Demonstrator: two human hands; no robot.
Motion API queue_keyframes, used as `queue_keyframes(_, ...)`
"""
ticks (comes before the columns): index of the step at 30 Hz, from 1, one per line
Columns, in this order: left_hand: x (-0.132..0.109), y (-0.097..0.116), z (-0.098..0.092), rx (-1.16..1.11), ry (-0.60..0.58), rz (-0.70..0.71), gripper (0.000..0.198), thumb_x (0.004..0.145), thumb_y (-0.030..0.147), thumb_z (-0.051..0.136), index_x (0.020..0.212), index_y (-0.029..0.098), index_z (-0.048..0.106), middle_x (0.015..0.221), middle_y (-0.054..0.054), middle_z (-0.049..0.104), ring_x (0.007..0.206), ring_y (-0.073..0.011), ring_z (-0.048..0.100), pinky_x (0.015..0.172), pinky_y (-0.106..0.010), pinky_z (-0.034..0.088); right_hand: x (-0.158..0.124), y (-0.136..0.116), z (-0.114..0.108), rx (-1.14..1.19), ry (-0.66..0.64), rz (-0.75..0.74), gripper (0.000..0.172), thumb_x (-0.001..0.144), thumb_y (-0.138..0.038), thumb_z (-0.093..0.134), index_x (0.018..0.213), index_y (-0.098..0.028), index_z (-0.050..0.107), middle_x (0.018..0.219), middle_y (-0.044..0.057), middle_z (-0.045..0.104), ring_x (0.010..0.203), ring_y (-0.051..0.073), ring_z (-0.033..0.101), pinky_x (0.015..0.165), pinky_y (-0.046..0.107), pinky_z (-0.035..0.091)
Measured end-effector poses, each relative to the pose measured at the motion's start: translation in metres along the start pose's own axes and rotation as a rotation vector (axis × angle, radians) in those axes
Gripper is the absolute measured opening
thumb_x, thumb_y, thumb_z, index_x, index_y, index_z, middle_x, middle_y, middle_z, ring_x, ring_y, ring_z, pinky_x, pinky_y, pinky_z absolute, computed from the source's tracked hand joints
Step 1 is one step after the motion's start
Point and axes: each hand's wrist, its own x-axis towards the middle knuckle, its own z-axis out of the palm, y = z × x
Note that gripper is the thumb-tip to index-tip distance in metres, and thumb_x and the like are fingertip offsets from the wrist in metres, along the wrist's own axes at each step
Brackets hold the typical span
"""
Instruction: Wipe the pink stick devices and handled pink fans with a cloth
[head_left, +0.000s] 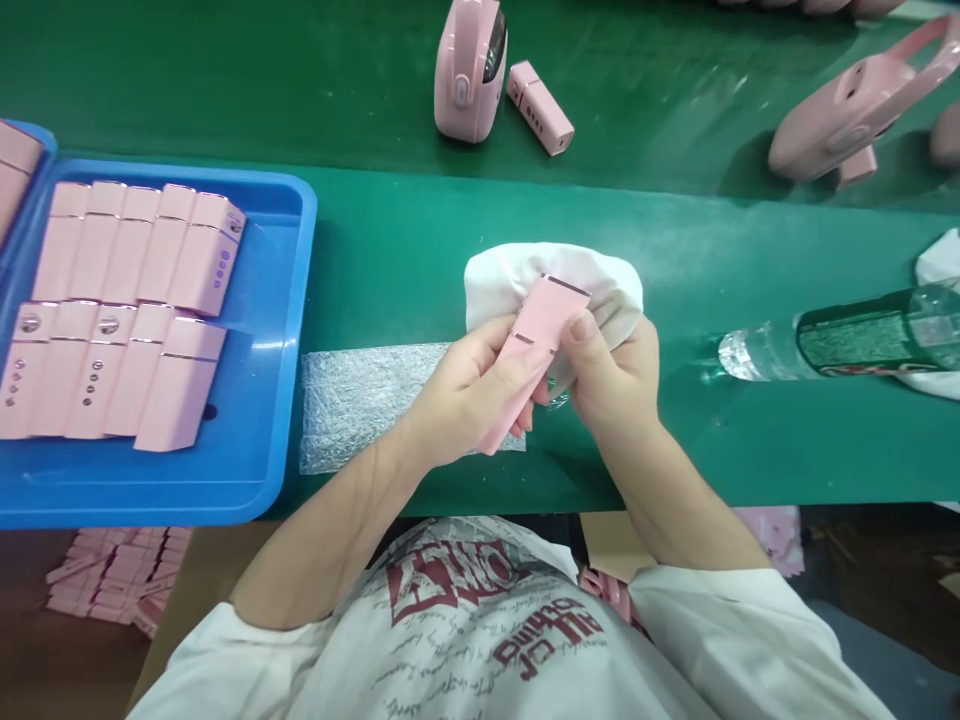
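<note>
A long pink case [551, 315] with silvery trim lines lies tilted between my hands, above the green bench top. My left hand [476, 390] is wrapped round its lower part, thumb along the face. With my right hand [615, 370] I grip a white cloth [555, 262], and that thumb presses on the case's upper right side. The cloth spreads behind the upper end of the case. Beneath my left hand and forearm, a clear, crinkled plastic sheet [367, 390] lies flat on the bench.
On the left, a blue tray [300, 250] holds two rows of pink cases. A pink handled device [469, 75] and a small pink unit [540, 108] stand at the back. Another handled device [832, 110] is at back right. A clear bottle [862, 335] lies on the right.
</note>
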Motion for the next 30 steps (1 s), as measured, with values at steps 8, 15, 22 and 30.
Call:
queue_keyframes(8, 0.001, -0.0035, -0.0023, 0.034, -0.011, 0.032, 0.025, 0.086, 0.041, 0.059, 0.085, 0.016, 0.055, 0.069, 0.002, 0.058, 0.049, -0.0071, 0.055, 0.042, -0.017, 0.046, -0.0002, -0.0024, -0.0015, -0.068, -0.022, 0.005, 0.043, 0.088, -0.062, 0.055, 0.077, -0.021, 0.057, 0.058, -0.001, 0.063, 0.073, 0.022, 0.074, 0.054, 0.029, 0.063)
queue_keyframes(15, -0.0002, -0.0001, -0.0016, 0.073, 0.019, 0.004, 0.023, 0.085, 0.038, 0.058, 0.085, 0.016, 0.056, 0.068, 0.003, 0.058, 0.048, -0.0074, 0.055, 0.041, -0.017, 0.045, 0.0008, -0.0048, 0.0025, 0.047, -0.009, 0.004, 0.039, 0.086, -0.059, 0.06, 0.077, -0.021, 0.056, 0.061, -0.002, 0.065, 0.07, 0.022, 0.074, 0.045, 0.027, 0.059)
queue_keyframes(22, -0.0007, -0.002, -0.0032, 0.003, -0.021, 0.019, 0.018, 0.083, 0.032, 0.058, 0.087, 0.015, 0.056, 0.07, 0.002, 0.06, 0.05, -0.0084, 0.057, 0.044, -0.018, 0.046, 0.0001, -0.0034, 0.0011, 0.08, -0.004, 0.017, 0.037, 0.086, -0.057, 0.061, 0.076, -0.021, 0.057, 0.052, -0.003, 0.06, 0.066, 0.021, 0.072, 0.044, 0.026, 0.057)
queue_keyframes(30, -0.0009, -0.002, -0.0011, 0.027, 0.005, 0.01, 0.024, 0.086, 0.039, 0.058, 0.087, 0.015, 0.055, 0.069, 0.002, 0.06, 0.049, -0.0087, 0.056, 0.043, -0.019, 0.046, -0.0004, 0.0001, -0.0009, 0.012, -0.013, 0.005, 0.04, 0.086, -0.061, 0.058, 0.079, -0.022, 0.059, 0.065, 0.0, 0.068, 0.074, 0.022, 0.074, 0.051, 0.027, 0.061)
